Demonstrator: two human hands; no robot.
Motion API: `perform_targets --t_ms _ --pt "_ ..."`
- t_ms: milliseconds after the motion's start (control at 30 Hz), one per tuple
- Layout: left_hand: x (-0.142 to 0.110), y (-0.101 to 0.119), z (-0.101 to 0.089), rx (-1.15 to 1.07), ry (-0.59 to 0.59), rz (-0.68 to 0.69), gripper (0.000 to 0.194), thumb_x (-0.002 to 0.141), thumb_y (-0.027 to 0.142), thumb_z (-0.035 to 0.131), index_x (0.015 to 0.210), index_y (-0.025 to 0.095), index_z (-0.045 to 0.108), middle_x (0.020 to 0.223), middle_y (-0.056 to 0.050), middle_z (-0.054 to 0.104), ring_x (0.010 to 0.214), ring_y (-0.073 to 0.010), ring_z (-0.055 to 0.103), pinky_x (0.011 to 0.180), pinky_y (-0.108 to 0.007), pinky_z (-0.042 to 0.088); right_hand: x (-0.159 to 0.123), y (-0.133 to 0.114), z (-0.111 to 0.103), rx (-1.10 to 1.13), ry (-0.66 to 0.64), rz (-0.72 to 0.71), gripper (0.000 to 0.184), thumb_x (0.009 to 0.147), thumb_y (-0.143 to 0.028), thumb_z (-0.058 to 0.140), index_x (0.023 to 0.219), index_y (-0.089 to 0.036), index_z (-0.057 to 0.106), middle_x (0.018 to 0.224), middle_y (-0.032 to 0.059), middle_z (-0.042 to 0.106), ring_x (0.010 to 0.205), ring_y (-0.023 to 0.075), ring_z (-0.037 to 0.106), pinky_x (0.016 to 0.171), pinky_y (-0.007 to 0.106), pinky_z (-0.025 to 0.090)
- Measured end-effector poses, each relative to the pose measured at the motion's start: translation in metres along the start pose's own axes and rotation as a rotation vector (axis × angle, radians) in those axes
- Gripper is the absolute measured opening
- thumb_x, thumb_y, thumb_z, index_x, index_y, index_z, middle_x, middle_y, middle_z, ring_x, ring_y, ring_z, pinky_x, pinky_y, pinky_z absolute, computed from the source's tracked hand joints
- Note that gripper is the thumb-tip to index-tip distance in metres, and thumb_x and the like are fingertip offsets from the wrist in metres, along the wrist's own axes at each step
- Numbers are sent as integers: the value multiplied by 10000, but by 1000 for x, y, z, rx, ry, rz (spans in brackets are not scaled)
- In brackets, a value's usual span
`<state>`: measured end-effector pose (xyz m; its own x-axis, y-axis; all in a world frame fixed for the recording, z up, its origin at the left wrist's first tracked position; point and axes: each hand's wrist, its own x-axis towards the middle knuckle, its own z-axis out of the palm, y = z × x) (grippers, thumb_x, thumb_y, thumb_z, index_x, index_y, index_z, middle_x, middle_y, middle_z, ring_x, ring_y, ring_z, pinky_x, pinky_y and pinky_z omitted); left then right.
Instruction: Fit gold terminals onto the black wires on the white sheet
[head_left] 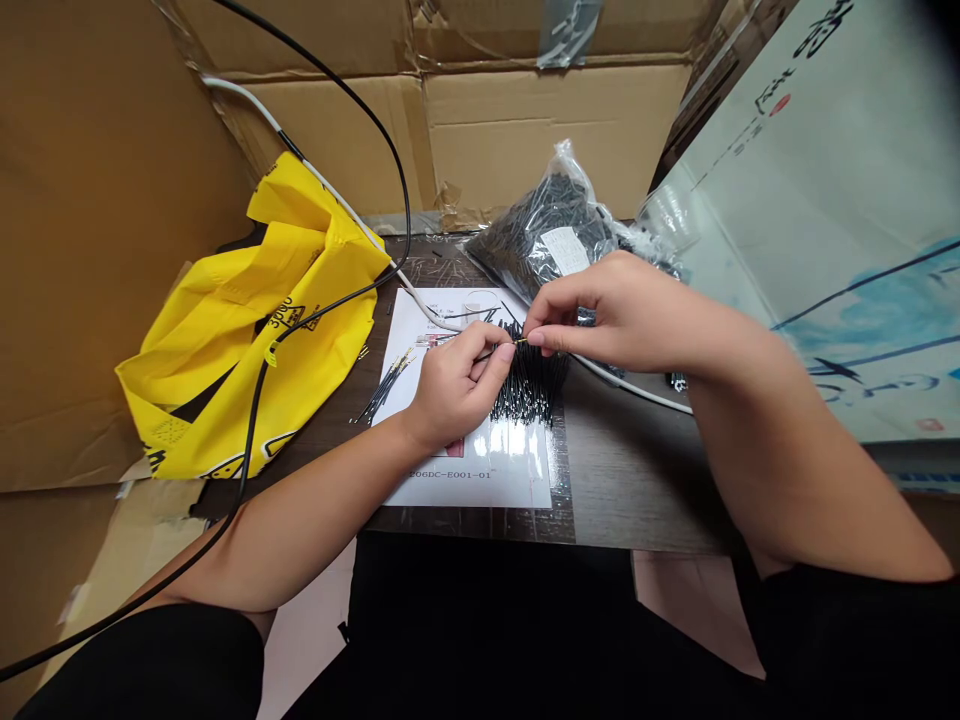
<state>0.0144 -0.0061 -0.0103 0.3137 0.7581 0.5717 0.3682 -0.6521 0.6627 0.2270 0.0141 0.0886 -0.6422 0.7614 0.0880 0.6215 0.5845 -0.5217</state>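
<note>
My left hand [454, 385] is closed in a loose fist over a white laminated sheet [480, 470], pinching one thin black wire [501, 349] with a metal tip. My right hand [600, 310] pinches the same wire's tip from the right, so the fingertips of both hands almost meet. Just below them lies a pile of short black wires [529, 385] on the sheet. A smaller bundle of wires [384, 385] lies at the sheet's left edge.
A clear plastic bag of black wires [547, 230] sits behind my hands. A yellow bag [255, 330] lies to the left. A black cable [262, 390] and a white cable [637, 385] cross the dark table [637, 480]. Cardboard walls [525, 130] surround it; a printed box [840, 220] stands right.
</note>
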Motion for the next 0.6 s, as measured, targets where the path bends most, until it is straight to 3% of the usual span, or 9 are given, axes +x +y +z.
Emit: perform_targets --t_ms 600 --pt "1 2 0 67 42 56 53 885 214 622 850 176 633 500 93 325 472 -28 362 530 -190 351 -2 1 3 -116 -26 -30 113 872 -290 627 853 -231 722 673 -32 655 604 91 520 639 284 341"
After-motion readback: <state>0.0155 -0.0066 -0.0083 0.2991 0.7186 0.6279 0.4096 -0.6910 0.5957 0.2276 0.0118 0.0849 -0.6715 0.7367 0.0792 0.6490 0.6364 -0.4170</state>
